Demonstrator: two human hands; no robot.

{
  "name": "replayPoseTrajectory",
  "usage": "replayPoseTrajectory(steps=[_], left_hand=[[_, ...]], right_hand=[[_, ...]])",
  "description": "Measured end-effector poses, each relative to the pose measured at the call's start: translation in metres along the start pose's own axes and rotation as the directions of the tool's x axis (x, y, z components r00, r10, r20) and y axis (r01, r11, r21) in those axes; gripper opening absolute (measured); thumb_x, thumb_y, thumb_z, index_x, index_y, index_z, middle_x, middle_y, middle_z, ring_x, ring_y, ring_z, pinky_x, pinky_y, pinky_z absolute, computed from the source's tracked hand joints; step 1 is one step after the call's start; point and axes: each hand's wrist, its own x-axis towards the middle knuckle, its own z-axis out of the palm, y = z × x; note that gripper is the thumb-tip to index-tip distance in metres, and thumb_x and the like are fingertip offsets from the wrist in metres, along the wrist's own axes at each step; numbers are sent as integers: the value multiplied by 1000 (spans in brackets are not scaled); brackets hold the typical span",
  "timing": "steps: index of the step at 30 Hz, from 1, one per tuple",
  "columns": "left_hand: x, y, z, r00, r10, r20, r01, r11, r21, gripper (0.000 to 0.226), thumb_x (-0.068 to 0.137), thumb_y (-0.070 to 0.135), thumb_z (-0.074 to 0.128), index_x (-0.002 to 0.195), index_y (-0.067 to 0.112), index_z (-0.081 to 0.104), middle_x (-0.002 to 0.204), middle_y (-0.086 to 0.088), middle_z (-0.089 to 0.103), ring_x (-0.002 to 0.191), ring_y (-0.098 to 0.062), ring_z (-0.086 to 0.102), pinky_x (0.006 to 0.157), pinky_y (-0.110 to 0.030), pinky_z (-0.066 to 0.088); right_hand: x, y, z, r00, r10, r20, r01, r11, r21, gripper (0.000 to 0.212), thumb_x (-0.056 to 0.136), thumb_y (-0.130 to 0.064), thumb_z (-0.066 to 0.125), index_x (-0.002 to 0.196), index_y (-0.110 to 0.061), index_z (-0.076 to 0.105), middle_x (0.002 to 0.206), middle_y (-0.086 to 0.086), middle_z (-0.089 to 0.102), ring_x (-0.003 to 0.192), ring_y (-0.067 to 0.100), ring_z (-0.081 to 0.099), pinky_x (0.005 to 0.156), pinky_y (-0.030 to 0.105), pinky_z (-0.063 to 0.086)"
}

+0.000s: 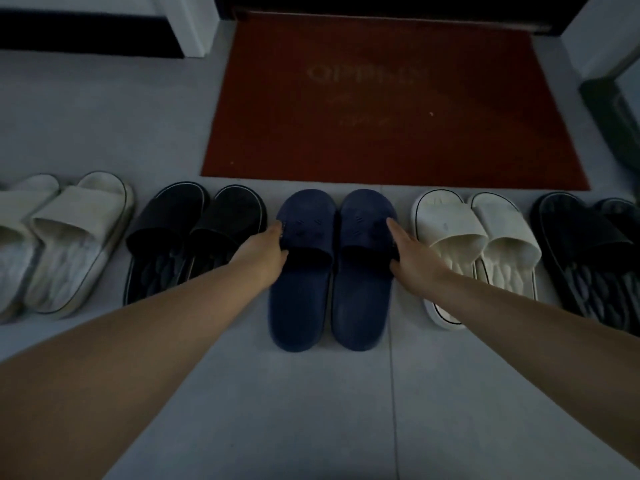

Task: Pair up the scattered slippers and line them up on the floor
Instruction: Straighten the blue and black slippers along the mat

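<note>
Several pairs of slippers stand in a row on the grey floor, toes toward the mat. In the middle is a navy pair: my left hand [266, 252] grips the strap of the left navy slipper [301, 299] from its outer side, and my right hand [410, 252] grips the strap of the right navy slipper [363, 296] from its outer side. The two navy slippers lie side by side, nearly touching. To their left sit a black pair [180, 237] and a white pair [59, 237]. To their right sit a cream pair [481, 237] and another black pair [588, 251].
A red doormat [391, 98] lies just beyond the row. A white door frame [194, 22] stands at the back left, and a dark object [609, 112] leans at the right edge. Bare grey tile [311, 410] stretches in front of the row, toward me.
</note>
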Motion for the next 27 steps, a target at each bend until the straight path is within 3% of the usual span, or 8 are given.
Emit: replayPoseTrajectory(steps=[7, 18, 27], left_hand=[[-2, 0, 4, 1000, 17, -10, -18, 1000, -23, 57, 93, 22, 46, 144, 18, 22, 134, -17, 51, 117, -34, 52, 99, -39, 45], [5, -3, 5, 998, 29, -49, -30, 999, -17, 50, 91, 21, 48, 138, 16, 31, 125, -18, 57, 111, -35, 55, 89, -39, 46], [8, -5, 6, 999, 29, -43, -29, 1000, -1, 49, 90, 22, 51, 135, 14, 32, 122, -19, 57, 109, -35, 55, 90, -39, 45]], right_hand=[[-5, 4, 5, 999, -1, -36, 1, 1000, 13, 77, 87, -9, 48, 148, -24, 3, 151, 12, 31, 122, 36, 48, 95, 40, 43], [-11, 0, 0, 999, 35, 41, -37, 998, 51, 81, 88, -9, 52, 148, -24, -1, 154, 11, 24, 133, 31, 39, 106, 37, 36], [-11, 0, 1, 997, 61, 36, -63, 995, 76, 82, 88, -10, 54, 148, -28, 0, 152, 10, 29, 130, 30, 42, 102, 35, 37]])
